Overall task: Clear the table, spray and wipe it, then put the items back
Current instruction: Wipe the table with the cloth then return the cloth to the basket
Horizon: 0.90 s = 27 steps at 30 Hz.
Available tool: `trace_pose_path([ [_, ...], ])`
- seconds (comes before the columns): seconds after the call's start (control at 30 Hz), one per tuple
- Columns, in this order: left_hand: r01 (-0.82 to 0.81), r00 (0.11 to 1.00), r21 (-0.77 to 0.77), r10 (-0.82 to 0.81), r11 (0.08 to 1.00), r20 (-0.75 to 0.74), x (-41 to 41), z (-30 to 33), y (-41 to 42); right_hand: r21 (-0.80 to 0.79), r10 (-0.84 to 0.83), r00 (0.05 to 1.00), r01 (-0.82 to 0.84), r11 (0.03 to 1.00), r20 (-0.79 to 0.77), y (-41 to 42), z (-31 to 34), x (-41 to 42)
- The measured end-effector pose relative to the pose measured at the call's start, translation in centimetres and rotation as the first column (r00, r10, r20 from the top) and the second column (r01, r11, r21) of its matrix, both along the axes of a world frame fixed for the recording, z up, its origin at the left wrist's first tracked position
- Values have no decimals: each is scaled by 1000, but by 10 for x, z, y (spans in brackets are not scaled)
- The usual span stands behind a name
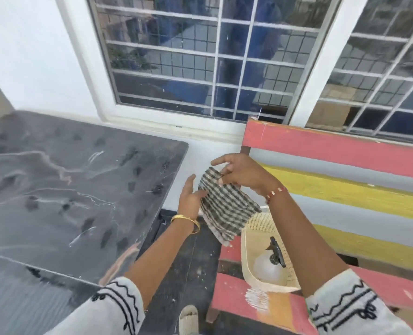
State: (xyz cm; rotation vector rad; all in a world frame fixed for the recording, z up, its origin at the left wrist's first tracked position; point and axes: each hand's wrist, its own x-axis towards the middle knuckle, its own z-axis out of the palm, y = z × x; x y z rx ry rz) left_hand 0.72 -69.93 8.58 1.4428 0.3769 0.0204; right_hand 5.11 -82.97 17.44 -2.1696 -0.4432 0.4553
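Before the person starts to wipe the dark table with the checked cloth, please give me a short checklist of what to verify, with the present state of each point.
1. Cloth in hand: ok. The right hand pinches the checked cloth at its top edge.
2. Second grip: not ok. The left hand is open with its fingers at the cloth's edge, not holding it.
3. Table cleared: ok for the visible part of the dark table; its near-left part is out of view.
4. Table sprayed: cannot tell; the darker patches could be wet spots or marbling.
5. Spray bottle set aside: ok. The spray bottle lies in the woven basket on the striped bench.
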Motion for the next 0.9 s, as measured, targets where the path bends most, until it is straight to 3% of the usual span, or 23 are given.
trace_pose_path([
  [0.1,95,995,-30,-94,995,23,-24,7,36,37,73,997,-73,997,4,28,2,-12],
  [0.17,63,998,-76,-63,995,13,-35,7,61,73,99,995,-100,992,7,47,3,-17],
  [0.3,21,1000,-8,-21,1000,3,-53,15,106,92,151,988,-152,984,10,86,4,-24],
  [0.4,2,999,-9,-2,1000,36,-63,23,139,102,191,979,-184,978,-67,115,9,-28],
  [0.5,-40,998,-18,41,999,55,-69,27,181,-1,295,946,-298,955,-137,156,10,-26],
  [0.63,-19,998,-78,24,997,59,-84,24,247,-196,337,937,-348,917,-90,228,6,-32],
  [0.8,-43,999,-65,43,997,-1,-97,19,351,-93,344,935,-352,932,-86,331,-6,-45],
  [0.9,30,998,-42,-32,999,-51,-99,19,396,24,302,950,-301,953,-76,372,-14,-49],
])
